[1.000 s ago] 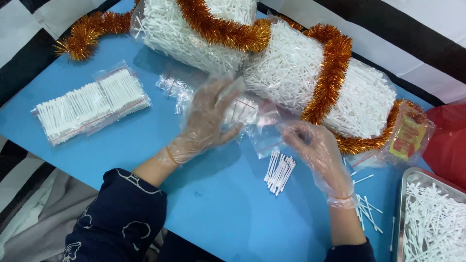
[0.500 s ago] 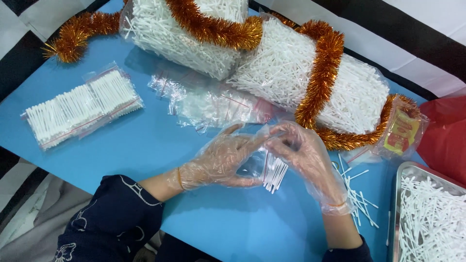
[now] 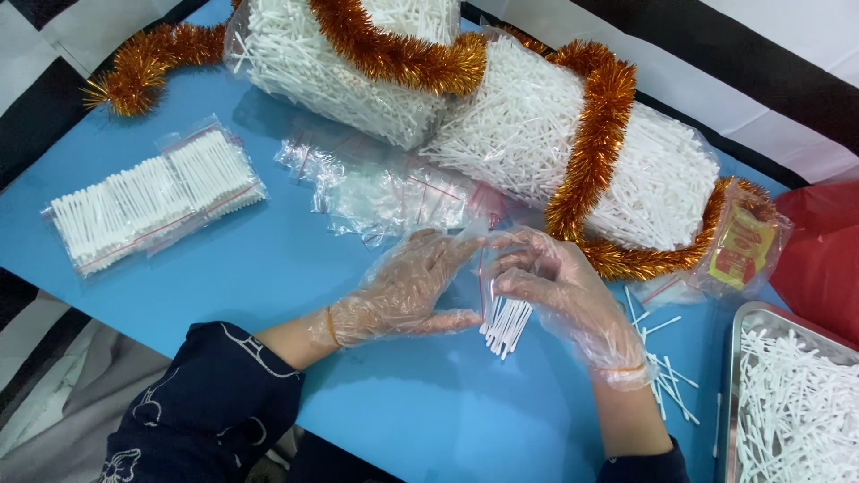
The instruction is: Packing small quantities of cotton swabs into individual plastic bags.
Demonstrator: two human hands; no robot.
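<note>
A: What are the hands doing?

B: Both are working a small clear bag (image 3: 472, 279) above the blue table (image 3: 268, 268). The left hand (image 3: 407, 291) is pinching one side of the bag's mouth between thumb and fingers; the right hand (image 3: 555, 291) is pinching the other side, fingers curled in. Both are wearing thin plastic gloves.

A: And the swabs?

B: A small bunch of swabs (image 3: 506, 324) is lying on the table just under the bag, between the two hands, touching the bag's lower edge as far as I can tell.

A: How is that going to handle?

B: I'm judging the bag as very light, limp and slippery, more so against gloves, so pinching right at the sealing strip looks best. The swabs are looking light, thin and stiff; they are likely rolling apart if taken loosely, so gripping the bunch round its middle seems safest.

A: Anything nearby?

B: Spare bags (image 3: 394, 192) are lying just beyond, filled packs (image 3: 152, 201) to the left, and a tray (image 3: 735, 376) at the right.
</note>
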